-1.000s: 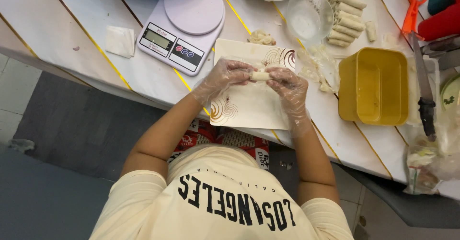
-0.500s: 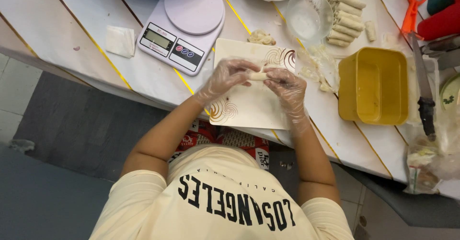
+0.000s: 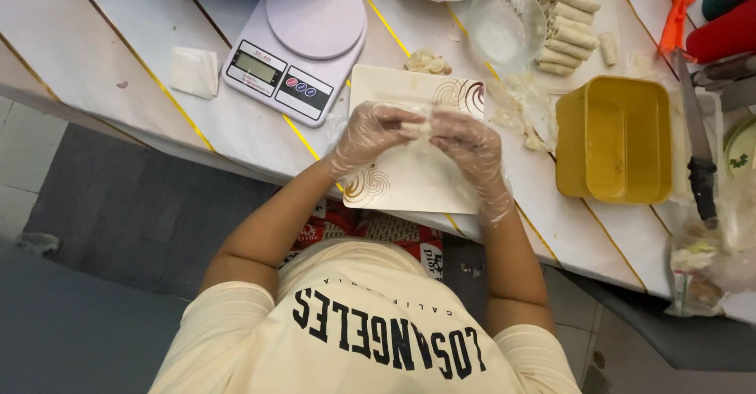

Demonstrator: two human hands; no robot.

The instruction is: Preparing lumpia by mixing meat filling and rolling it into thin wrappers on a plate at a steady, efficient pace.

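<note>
Both gloved hands are pinched around one small roll [image 3: 416,126] of wrapper and filling, held just above the square white plate [image 3: 409,181] — left hand [image 3: 370,134] and right hand [image 3: 465,146] closed on its two ends. Looks like mid-rolling to me, not sealed yet. A stack of finished rolls [image 3: 567,28] already sits further back by the clear bowl [image 3: 504,24], so a fair batch is done. The yellow tub [image 3: 614,138] looks empty — how much filling is left, can't tell.
</note>
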